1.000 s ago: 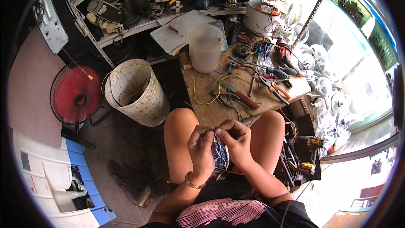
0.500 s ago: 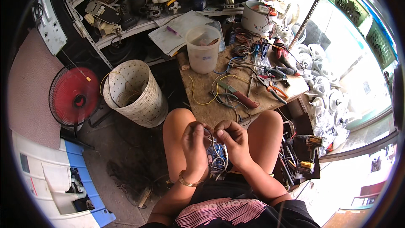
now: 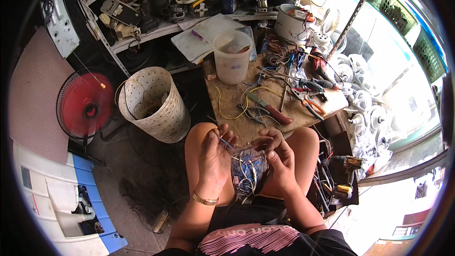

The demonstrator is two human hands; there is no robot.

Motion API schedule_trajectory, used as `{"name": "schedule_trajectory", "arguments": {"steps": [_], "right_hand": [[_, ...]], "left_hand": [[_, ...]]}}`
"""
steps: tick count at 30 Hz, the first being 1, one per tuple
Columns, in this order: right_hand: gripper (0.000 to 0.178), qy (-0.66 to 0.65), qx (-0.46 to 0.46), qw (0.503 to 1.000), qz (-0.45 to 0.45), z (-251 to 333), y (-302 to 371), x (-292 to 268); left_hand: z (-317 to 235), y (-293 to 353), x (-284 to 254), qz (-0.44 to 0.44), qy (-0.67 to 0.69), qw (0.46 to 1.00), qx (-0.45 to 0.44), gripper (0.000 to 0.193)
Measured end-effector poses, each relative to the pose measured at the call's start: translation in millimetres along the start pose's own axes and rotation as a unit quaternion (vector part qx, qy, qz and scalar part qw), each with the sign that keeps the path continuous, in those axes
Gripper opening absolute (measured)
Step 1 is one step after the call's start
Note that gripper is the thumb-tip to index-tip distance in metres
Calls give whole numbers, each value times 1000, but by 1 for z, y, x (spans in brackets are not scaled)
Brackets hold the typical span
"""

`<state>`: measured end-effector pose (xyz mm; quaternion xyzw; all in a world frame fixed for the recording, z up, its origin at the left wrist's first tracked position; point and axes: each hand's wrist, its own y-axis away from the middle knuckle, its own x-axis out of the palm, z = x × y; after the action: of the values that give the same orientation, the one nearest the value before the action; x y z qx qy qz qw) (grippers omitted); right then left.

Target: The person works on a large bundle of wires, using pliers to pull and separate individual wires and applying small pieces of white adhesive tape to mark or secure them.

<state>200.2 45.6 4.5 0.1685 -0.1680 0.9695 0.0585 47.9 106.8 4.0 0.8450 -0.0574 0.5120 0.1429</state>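
Note:
Above my lap, my left hand point(image 3: 213, 161) pinches a thin blue wire point(image 3: 224, 142) between thumb and fingers. To its right my right hand point(image 3: 278, 160) has its fingers curled around the other end of a thin dark strand point(image 3: 245, 149), which stretches between the hands. Whether this strand and the blue wire are one piece I cannot tell. Below them, a tangled bundle of blue and white wires point(image 3: 246, 173) lies between my thighs, partly covered by my right hand.
A low wooden table point(image 3: 227, 114) ahead carries a knife point(image 3: 270, 108), pliers point(image 3: 308, 106), loose wires and a translucent bucket point(image 3: 232, 64). On the left stand a perforated white basket point(image 3: 159, 114) and a red fan point(image 3: 87, 106). A drill point(image 3: 350, 170) rests on a toolbox at the right.
My hands have moved apart, the left one to the left and the right one to the right. The blue wire and the dark strand now show between them.

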Motion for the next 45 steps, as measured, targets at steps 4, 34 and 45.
{"name": "schedule_trajectory", "arguments": {"steps": [4,34,45], "right_hand": [[15,-88,-15,996,15,13,-13,-6],[7,364,-117,921,73,18,-38,30],[12,52,40,997,-41,8,-11,-6]], "left_hand": [[3,7,-3,29,-56,996,69,16],[3,28,19,-7,-287,939,187,13],[-2,19,17,-31,-183,968,166,16]]}}
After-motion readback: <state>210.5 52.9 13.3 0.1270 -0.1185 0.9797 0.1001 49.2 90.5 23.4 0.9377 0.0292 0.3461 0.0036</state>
